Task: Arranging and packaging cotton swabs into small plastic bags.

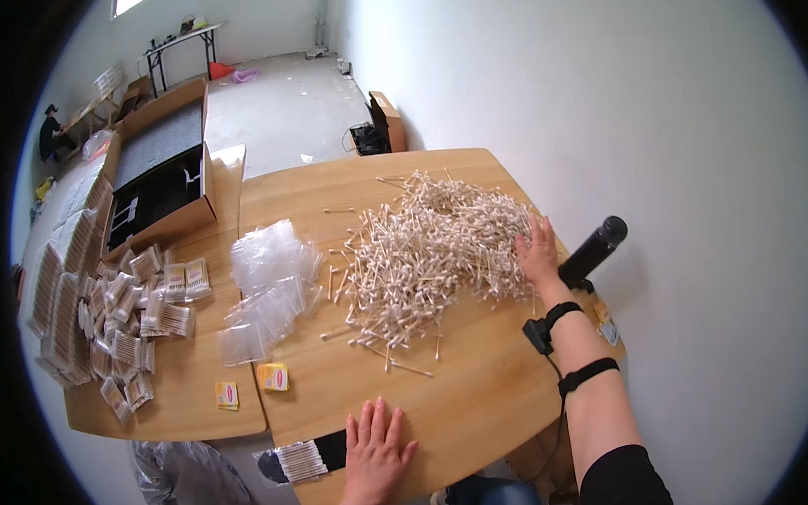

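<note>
A large loose pile of cotton swabs (448,251) covers the middle and far right of the wooden table (479,374). At its right edge rests my right hand (538,255), fingers stretched out against the swabs, gripping none that I can see. My left hand (375,454) lies flat by the near edge, fingers extended, partly over a dark strip (333,449). Beside it on the strip lies a clear bag with a row of cotton swabs (302,461). Farther up lie empty clear plastic bags (271,275) and two small stacks of yellow cards (273,376).
Filled swab packets (130,307) are heaped at the left, beside tall stacks of packets (63,309). Behind them lies an open cardboard box (166,194). A black cylinder (595,250) stands at the right edge near my forearm, before the wall. Another person (53,134) sits far left.
</note>
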Action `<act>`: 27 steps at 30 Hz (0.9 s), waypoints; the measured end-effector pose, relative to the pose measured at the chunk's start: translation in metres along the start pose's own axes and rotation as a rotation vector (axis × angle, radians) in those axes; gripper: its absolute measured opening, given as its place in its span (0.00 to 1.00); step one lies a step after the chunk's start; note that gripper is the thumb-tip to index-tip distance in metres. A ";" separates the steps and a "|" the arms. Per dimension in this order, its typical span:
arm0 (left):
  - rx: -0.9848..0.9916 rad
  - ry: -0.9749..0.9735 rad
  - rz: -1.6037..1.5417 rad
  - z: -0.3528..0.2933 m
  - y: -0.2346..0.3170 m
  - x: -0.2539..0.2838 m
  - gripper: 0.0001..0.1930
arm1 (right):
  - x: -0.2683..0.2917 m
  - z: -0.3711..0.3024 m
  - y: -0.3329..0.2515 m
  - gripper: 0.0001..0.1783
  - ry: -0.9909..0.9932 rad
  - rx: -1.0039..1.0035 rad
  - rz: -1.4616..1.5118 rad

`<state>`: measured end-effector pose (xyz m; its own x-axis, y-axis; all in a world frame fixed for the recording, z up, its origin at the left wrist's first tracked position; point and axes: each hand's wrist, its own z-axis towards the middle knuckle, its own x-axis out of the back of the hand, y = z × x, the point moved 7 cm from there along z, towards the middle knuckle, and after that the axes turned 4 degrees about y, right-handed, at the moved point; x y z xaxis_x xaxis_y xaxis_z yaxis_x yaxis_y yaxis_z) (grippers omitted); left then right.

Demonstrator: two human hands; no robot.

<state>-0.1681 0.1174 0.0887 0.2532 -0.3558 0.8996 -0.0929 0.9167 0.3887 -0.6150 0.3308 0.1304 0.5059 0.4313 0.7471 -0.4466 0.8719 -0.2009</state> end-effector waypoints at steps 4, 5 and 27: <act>0.015 0.005 0.058 -0.008 -0.007 -0.004 0.33 | -0.037 0.024 0.022 0.39 -0.305 -0.275 -0.094; 0.010 0.004 0.087 -0.008 -0.007 -0.005 0.33 | -0.046 0.027 0.026 0.40 -0.373 -0.311 -0.087; 0.062 0.033 -0.043 0.004 0.011 0.010 0.30 | -0.001 -0.067 -0.103 0.31 -0.325 -0.075 -0.090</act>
<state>-0.1700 0.1231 0.1027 0.2896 -0.3876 0.8751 -0.1402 0.8873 0.4394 -0.5198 0.2562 0.1077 0.2740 0.2659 0.9242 -0.3493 0.9229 -0.1620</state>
